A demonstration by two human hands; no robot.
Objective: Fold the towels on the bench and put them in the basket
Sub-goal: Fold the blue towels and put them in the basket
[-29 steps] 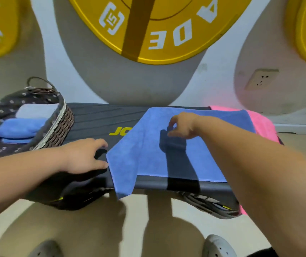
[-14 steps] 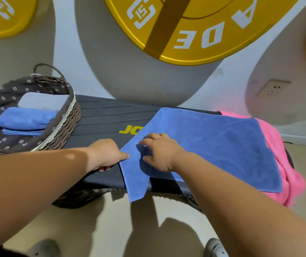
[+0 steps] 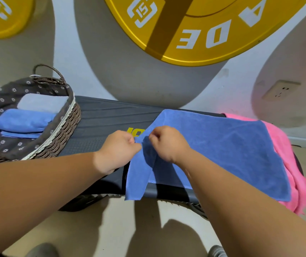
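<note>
Both the left hand [image 3: 117, 148] and right hand [image 3: 167, 143] pinch the blue towel's [image 3: 222, 145] left edge on the worktop [image 3: 102, 119], wicker basket [image 3: 63, 134] nearby.

bright, hard light | crisp dark shadows | edges bowed | slight blur

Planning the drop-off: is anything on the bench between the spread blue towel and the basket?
Nothing visible. Only bare bench separates the spread blue towel from the basket, whose open top holds folded towels; the left hand pinches the towel's left edge.
</note>
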